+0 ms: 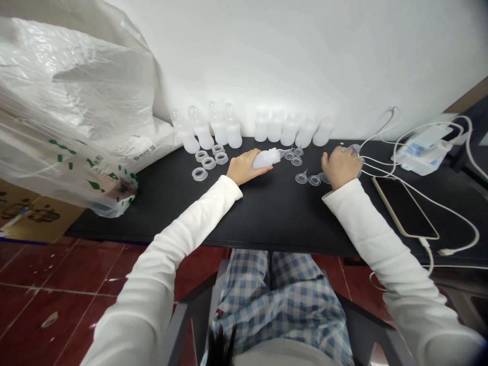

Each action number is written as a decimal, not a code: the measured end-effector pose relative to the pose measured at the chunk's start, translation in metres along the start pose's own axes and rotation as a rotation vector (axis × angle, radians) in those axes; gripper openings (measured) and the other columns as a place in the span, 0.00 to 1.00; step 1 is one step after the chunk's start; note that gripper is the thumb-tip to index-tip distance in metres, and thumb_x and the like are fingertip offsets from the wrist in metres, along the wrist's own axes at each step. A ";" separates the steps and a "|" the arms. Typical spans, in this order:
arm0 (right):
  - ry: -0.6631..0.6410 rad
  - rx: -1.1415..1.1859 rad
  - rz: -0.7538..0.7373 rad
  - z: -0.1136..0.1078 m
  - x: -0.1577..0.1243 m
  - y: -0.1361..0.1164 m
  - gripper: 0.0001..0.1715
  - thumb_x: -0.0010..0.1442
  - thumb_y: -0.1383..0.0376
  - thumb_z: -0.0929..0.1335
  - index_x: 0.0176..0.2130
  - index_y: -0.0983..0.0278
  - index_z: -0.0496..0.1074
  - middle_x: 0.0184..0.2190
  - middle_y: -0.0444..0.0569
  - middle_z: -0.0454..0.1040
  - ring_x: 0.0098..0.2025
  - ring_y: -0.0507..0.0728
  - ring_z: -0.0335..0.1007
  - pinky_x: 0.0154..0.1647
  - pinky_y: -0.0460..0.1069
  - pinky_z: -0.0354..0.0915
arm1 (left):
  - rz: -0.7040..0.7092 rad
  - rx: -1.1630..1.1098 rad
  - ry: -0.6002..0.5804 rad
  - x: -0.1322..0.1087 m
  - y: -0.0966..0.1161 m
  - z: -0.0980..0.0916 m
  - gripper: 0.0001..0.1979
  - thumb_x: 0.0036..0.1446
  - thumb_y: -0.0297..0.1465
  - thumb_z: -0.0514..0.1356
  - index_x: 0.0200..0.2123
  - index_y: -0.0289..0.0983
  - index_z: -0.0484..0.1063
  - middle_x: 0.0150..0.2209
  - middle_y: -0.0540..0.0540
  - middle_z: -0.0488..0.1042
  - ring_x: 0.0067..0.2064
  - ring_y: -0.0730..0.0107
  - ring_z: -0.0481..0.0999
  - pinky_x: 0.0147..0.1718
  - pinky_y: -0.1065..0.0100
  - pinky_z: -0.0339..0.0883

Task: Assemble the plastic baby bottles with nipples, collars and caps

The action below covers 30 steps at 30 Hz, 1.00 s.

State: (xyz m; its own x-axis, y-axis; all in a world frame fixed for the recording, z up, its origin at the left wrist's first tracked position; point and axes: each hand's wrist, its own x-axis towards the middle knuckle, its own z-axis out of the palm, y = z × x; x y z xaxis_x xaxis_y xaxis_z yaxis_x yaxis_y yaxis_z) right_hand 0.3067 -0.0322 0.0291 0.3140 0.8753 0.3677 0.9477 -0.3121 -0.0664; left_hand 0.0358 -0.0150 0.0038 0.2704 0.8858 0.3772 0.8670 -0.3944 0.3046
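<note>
Blue checked pants are closest. The left hand wraps around a milky plastic bottle, held on its side over the black table. The right hand is curled at a clear plastic piece; I can't tell if it pinches. Clear rings lie left, more bottles stand by the white wall, and a phone lies right.

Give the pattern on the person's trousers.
Blue-and-white check on the trousers, best seen in the head view.
</note>
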 end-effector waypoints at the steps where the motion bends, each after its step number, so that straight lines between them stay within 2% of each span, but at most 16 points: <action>1: -0.033 0.002 0.014 -0.001 0.000 0.000 0.26 0.71 0.58 0.59 0.53 0.76 0.70 0.51 0.75 0.71 0.52 0.73 0.72 0.48 0.63 0.64 | 0.000 0.002 -0.001 0.000 0.000 0.000 0.29 0.59 0.53 0.64 0.55 0.40 0.73 0.55 0.43 0.80 0.54 0.56 0.81 0.41 0.64 0.71; 3: -0.064 0.017 0.020 0.000 0.000 0.002 0.26 0.71 0.55 0.60 0.53 0.75 0.70 0.51 0.74 0.71 0.49 0.72 0.74 0.46 0.62 0.66 | 0.003 0.006 -0.001 0.000 0.000 0.000 0.29 0.59 0.53 0.64 0.55 0.40 0.73 0.55 0.43 0.81 0.54 0.55 0.81 0.41 0.64 0.71; 5: -0.028 0.062 -0.006 0.009 0.002 0.007 0.28 0.71 0.51 0.61 0.52 0.73 0.71 0.50 0.73 0.72 0.48 0.72 0.75 0.46 0.64 0.67 | 0.006 0.009 -0.001 0.000 0.001 0.000 0.29 0.59 0.53 0.64 0.55 0.40 0.73 0.54 0.43 0.81 0.54 0.55 0.81 0.40 0.65 0.71; 9: 0.177 0.261 -0.100 0.042 0.010 0.024 0.37 0.65 0.38 0.64 0.42 0.69 0.74 0.41 0.71 0.74 0.44 0.76 0.76 0.44 0.69 0.67 | 0.024 0.008 0.001 0.000 0.000 0.000 0.29 0.59 0.53 0.65 0.54 0.40 0.73 0.52 0.43 0.82 0.53 0.55 0.81 0.39 0.65 0.70; 12: 0.295 0.401 -0.214 0.055 0.016 0.032 0.37 0.62 0.34 0.64 0.36 0.65 0.72 0.38 0.66 0.73 0.42 0.73 0.76 0.43 0.68 0.68 | 0.055 0.002 0.000 -0.001 -0.001 0.000 0.29 0.58 0.54 0.65 0.54 0.40 0.73 0.51 0.43 0.82 0.52 0.56 0.81 0.39 0.65 0.70; 14: 0.311 0.426 -0.255 0.049 0.017 0.032 0.35 0.63 0.35 0.64 0.36 0.64 0.70 0.38 0.62 0.73 0.40 0.69 0.76 0.42 0.66 0.69 | 0.070 0.003 -0.005 -0.001 -0.002 0.000 0.29 0.58 0.54 0.65 0.54 0.40 0.73 0.52 0.43 0.82 0.52 0.56 0.81 0.40 0.65 0.71; 17: 0.313 0.442 -0.277 0.022 0.016 0.022 0.29 0.66 0.40 0.65 0.40 0.64 0.70 0.42 0.61 0.72 0.39 0.64 0.75 0.42 0.63 0.71 | 0.075 0.005 -0.013 -0.001 -0.001 0.000 0.30 0.57 0.53 0.66 0.54 0.39 0.73 0.53 0.42 0.81 0.53 0.56 0.81 0.40 0.65 0.70; 21: 0.347 0.634 -0.468 -0.011 0.008 0.002 0.22 0.70 0.47 0.65 0.49 0.61 0.70 0.49 0.60 0.70 0.47 0.63 0.73 0.46 0.59 0.73 | 0.080 -0.001 -0.024 -0.001 0.000 -0.001 0.29 0.57 0.53 0.66 0.54 0.40 0.74 0.53 0.42 0.81 0.53 0.56 0.81 0.41 0.65 0.71; 26: 0.263 0.815 -0.631 -0.011 -0.005 -0.016 0.20 0.70 0.48 0.64 0.52 0.57 0.70 0.49 0.56 0.71 0.53 0.64 0.71 0.50 0.62 0.74 | 0.093 -0.002 -0.037 0.000 -0.003 -0.003 0.30 0.57 0.52 0.67 0.55 0.39 0.73 0.53 0.42 0.81 0.53 0.56 0.81 0.42 0.64 0.71; 30: 0.232 0.864 -0.678 -0.009 -0.006 -0.015 0.19 0.71 0.48 0.64 0.51 0.56 0.72 0.49 0.54 0.73 0.55 0.65 0.71 0.51 0.62 0.74 | 0.110 0.009 -0.030 0.001 -0.007 -0.004 0.30 0.57 0.52 0.66 0.55 0.39 0.74 0.52 0.41 0.81 0.53 0.55 0.81 0.42 0.64 0.72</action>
State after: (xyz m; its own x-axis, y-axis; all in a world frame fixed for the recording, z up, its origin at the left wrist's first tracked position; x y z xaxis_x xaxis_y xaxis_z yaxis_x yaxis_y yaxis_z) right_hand 0.2899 -0.0361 0.0359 -0.2143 0.6487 0.7302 0.6685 0.6425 -0.3746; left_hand 0.0289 -0.0125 0.0054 0.3760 0.8445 0.3814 0.8353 -0.4871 0.2551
